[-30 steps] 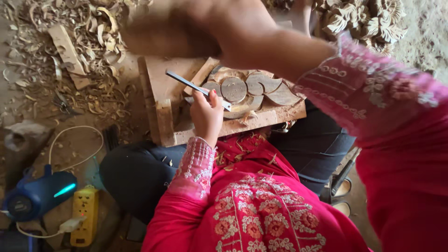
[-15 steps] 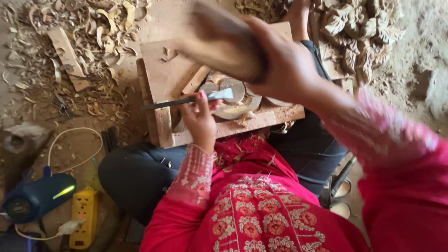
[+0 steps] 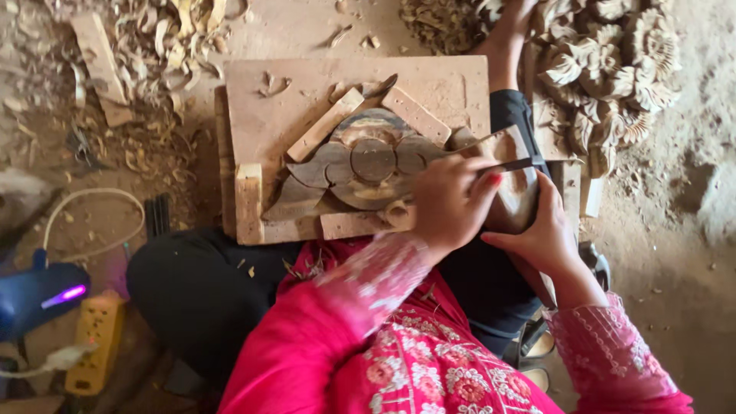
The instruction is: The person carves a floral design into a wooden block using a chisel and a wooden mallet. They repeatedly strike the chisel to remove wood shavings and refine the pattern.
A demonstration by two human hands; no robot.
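Note:
A half-carved wooden flower (image 3: 373,159) lies on a wooden board (image 3: 307,92) across my lap, wedged between small wooden blocks. My left hand (image 3: 448,203) rests at the carving's lower right edge. It grips a slim metal chisel (image 3: 521,163) that points right, off the carving. My right hand (image 3: 548,234) is just beside it at the board's right edge, wrapped around a brown wooden mallet (image 3: 515,195). The mallet lies low against the board. Both hands touch or nearly touch each other.
Wood shavings (image 3: 153,46) cover the ground at the upper left. A heap of carved flower pieces (image 3: 613,54) sits at the upper right. A blue device (image 3: 38,295), a yellow power strip (image 3: 96,337) and a white cable (image 3: 92,215) lie at the left.
My right hand brought the mallet down from its raised position to the board's right edge. My left hand moved the chisel rightward off the carving's middle.

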